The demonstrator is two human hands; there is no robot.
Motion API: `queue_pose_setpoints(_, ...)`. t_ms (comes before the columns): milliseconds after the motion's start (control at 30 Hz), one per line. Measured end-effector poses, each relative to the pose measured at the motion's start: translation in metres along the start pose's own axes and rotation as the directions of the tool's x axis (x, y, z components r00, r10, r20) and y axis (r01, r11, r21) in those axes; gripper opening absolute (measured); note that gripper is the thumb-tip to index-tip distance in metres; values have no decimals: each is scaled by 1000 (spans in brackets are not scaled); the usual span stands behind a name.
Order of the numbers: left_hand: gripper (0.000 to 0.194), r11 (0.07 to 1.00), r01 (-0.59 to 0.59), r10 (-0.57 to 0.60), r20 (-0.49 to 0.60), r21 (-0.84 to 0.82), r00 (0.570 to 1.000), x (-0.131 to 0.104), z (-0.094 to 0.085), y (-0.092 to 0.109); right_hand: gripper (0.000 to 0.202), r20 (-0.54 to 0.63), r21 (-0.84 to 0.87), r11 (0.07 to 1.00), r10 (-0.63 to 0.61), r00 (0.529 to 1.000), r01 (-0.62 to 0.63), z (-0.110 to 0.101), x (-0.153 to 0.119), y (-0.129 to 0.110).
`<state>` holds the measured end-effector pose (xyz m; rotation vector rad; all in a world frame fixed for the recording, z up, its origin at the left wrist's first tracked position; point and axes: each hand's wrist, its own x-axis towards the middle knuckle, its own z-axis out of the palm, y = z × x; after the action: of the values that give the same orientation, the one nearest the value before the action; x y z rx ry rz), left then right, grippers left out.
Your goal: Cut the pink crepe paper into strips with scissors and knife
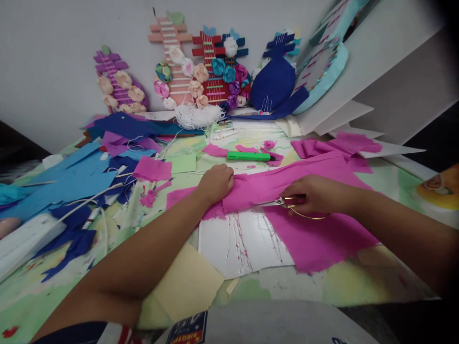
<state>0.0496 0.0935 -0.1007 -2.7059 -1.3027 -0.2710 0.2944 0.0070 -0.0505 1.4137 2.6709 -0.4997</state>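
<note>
Gold-handled scissors (278, 202) are gripped in my right hand (311, 195), fingers through the loops, blades pointing left along a folded strip of pink crepe paper (258, 186). On that strip's left end rests my left hand (216, 184), its fingers curled closed on the paper's edge. A wider pink crepe sheet (319, 239) hangs below and beneath the scissors. Under both lies a white board (247, 243) with scratch-like dark red lines. Just beyond the strip is a bright green cutter (249, 156).
Decorated paper instruments (215, 67) lean against the wall, with a bundle of white string (199, 116) before them. Blue paper (75, 172) and a white power strip (30, 243) lie at left. Folded white boards (376, 71) stand at right; pink scraps (337, 145) sit near them.
</note>
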Motion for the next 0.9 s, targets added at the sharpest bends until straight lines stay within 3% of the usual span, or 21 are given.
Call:
queue_pose_setpoints(367,20,1000,-5,5,-25,1,1000,0,2,-1,9,28,-50,998,37,999,-36,0,-6,-5)
queue_pose_setpoints(500,20,1000,-7,7,-32,-4,999,-1,2,-1,22,32,-45,995,94,995,-92,-1,-8,-9)
queue_pose_setpoints(900,22,1000,7,-7,2,-29,1000,0,1,-2,28,88,-16,998,61,994,-60,-2,13,-22)
